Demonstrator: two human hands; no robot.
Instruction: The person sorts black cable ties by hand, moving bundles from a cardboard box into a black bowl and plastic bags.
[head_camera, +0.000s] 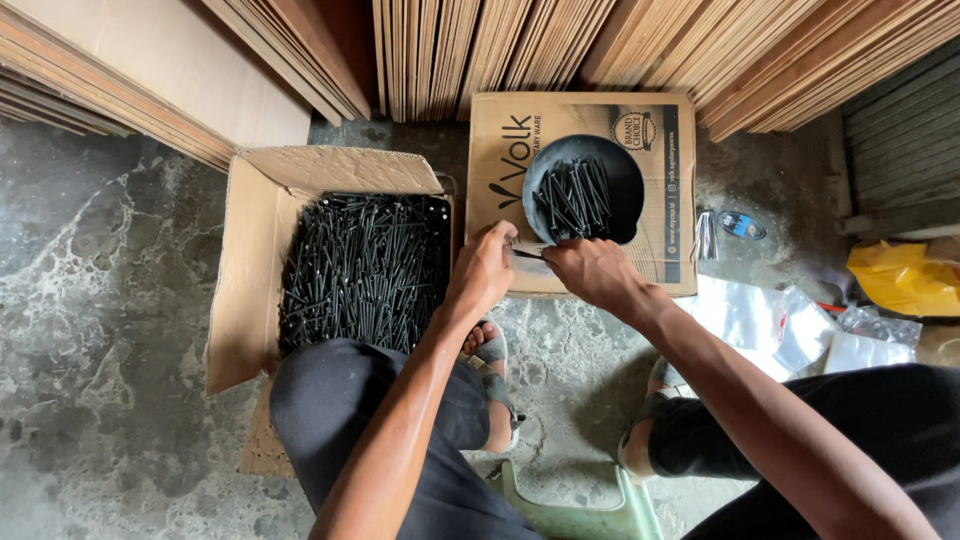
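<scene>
Above the closed cardboard box (580, 190), the left hand (482, 272) and right hand (592, 270) are pinching a small clear bag (530, 253) between them, below the black bowl of screws (582, 190). Being thin, limp and slippery, it seems best gripped at its mouth.

Two cardboard boxes (330, 270) (585, 190), one black bowl (583, 190), two hands (482, 272) (592, 272), one yellow bag (900, 278)

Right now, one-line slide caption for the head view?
Both hands, left hand and right hand, meet over a closed carton bearing a bowl of black screws, beside an open box of screws.
</scene>
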